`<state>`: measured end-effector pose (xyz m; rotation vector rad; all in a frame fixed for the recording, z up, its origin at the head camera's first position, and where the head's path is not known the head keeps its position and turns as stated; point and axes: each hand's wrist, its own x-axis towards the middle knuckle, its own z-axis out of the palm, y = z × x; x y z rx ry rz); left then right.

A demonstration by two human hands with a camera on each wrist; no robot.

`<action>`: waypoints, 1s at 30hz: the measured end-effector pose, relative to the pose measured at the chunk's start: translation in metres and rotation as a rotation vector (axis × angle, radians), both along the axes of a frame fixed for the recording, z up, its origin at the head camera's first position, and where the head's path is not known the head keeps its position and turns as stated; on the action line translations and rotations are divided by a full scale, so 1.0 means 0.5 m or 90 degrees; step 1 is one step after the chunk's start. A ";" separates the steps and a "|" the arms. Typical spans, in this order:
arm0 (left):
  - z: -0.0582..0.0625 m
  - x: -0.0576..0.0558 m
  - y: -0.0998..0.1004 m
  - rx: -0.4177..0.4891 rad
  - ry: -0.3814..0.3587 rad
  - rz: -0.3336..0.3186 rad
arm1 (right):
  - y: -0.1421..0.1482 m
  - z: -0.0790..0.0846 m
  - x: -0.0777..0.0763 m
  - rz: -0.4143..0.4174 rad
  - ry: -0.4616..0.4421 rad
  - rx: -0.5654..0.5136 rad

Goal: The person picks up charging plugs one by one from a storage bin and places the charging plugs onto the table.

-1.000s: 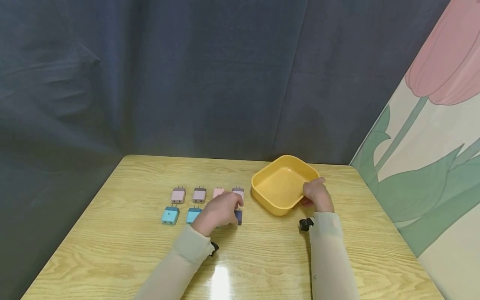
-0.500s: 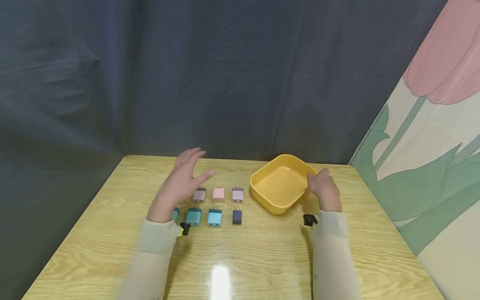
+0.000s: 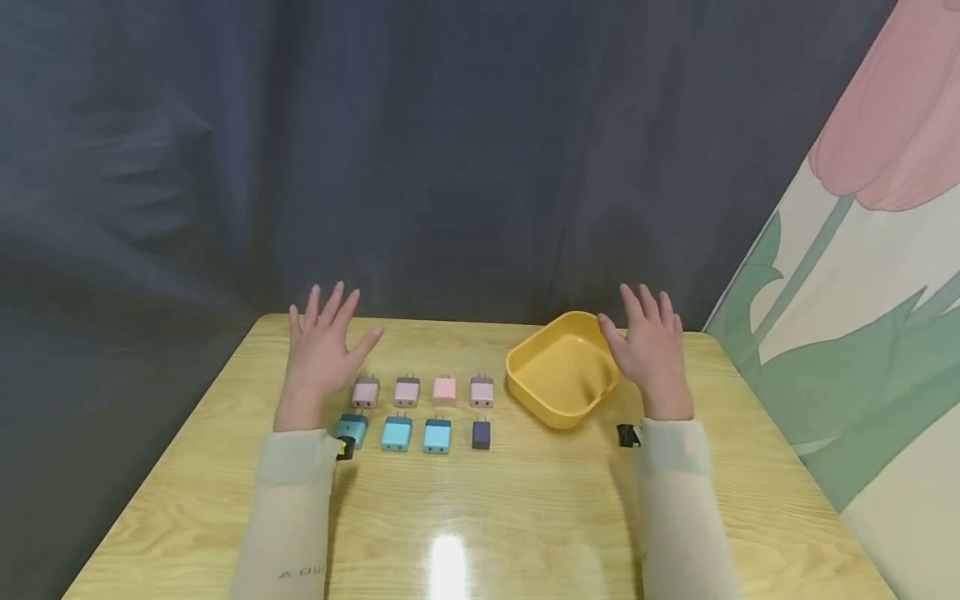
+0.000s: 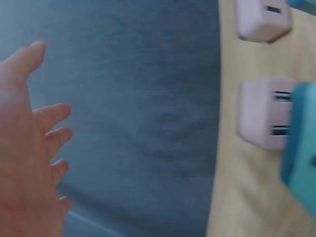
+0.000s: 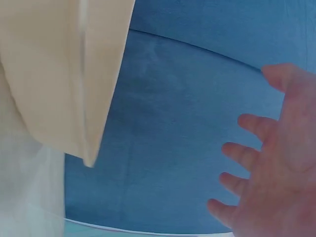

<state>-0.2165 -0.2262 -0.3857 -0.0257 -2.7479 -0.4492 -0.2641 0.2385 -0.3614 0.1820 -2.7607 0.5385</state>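
Note:
My left hand (image 3: 318,358), fingers spread, is raised over the left end of two rows of plug chargers and holds nothing. The far row has lilac chargers (image 3: 407,392) and one pink charger (image 3: 444,391). Nearer stand three blue chargers (image 3: 437,435) and a small dark navy charger (image 3: 481,434). In the left wrist view, a lilac charger (image 4: 261,113) shows its two ports beside a blue charger (image 4: 303,148). My right hand (image 3: 651,358), also spread and holding nothing, is raised by the right side of the yellow bin (image 3: 555,415), hiding part of its rim.
The wooden table (image 3: 525,517) runs back to a dark blue curtain (image 3: 450,167). A wall with a painted tulip (image 3: 885,125) stands on the right. Both wrists wear small black cameras.
My left hand has lifted from beside the navy charger and moved left, its fingers spreading. My right hand has let go of the bin's rim and risen, now spread.

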 end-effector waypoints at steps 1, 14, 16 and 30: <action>-0.009 -0.004 -0.001 -0.003 -0.015 -0.004 | 0.000 -0.008 0.000 -0.002 -0.010 0.002; -0.059 -0.024 -0.014 -0.017 -0.098 -0.005 | -0.034 -0.097 -0.027 0.034 -0.093 0.036; -0.066 -0.027 -0.012 -0.016 -0.105 -0.006 | -0.031 -0.102 -0.028 0.033 -0.105 0.038; -0.074 -0.008 -0.010 -0.014 -0.098 -0.001 | -0.022 -0.123 -0.017 0.026 -0.077 0.033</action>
